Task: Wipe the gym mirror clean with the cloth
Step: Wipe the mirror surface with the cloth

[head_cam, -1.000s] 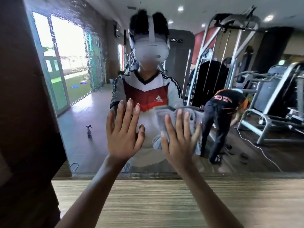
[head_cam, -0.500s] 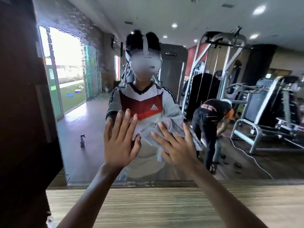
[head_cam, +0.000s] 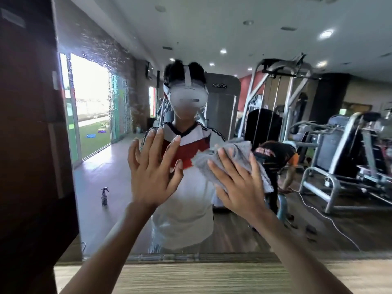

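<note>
Beside the dark brown wall panel (head_cam: 31, 145) stands the big gym mirror (head_cam: 118, 187). The left hand (head_cam: 152, 175) is held up flat at the glass, fingers straight and apart. The right hand (head_cam: 239, 187) presses the crumpled grey cloth (head_cam: 235, 153) on the mirror (fingers spread too).

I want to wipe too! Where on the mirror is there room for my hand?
The mirror is bare between the left hand and the dark panel, and right of the cloth. Above both hands it is free too. The middle is crowded: the right hand presses the cloth close beside the left.
</note>
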Demonstrator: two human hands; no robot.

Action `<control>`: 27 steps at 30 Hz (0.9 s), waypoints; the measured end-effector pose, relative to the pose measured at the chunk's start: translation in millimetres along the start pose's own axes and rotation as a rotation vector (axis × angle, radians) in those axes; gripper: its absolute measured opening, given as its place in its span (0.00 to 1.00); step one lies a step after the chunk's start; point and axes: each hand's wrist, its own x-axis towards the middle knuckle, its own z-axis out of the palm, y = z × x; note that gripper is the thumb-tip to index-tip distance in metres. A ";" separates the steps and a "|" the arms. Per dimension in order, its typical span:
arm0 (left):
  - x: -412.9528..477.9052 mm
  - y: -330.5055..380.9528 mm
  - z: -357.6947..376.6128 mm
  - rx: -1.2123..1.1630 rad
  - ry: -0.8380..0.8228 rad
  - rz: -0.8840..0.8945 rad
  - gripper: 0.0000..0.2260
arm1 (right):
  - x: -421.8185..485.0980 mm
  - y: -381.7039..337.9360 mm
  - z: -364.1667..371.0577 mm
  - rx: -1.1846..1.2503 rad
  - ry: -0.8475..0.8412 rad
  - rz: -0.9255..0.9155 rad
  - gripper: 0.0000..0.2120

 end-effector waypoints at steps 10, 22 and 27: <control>0.7 0.1 0.9 0.018 -0.018 -0.012 0.24 | 36.5 -15.9 3.5 0.043 0.104 0.351 0.29; 75.6 3.1 0.9 -0.061 0.015 -0.135 0.21 | 109.1 21.4 -11.8 0.013 0.116 0.443 0.28; 82.7 -8.8 -0.4 -0.003 0.025 -0.072 0.25 | 55.8 10.5 -10.5 -0.052 -0.012 0.013 0.29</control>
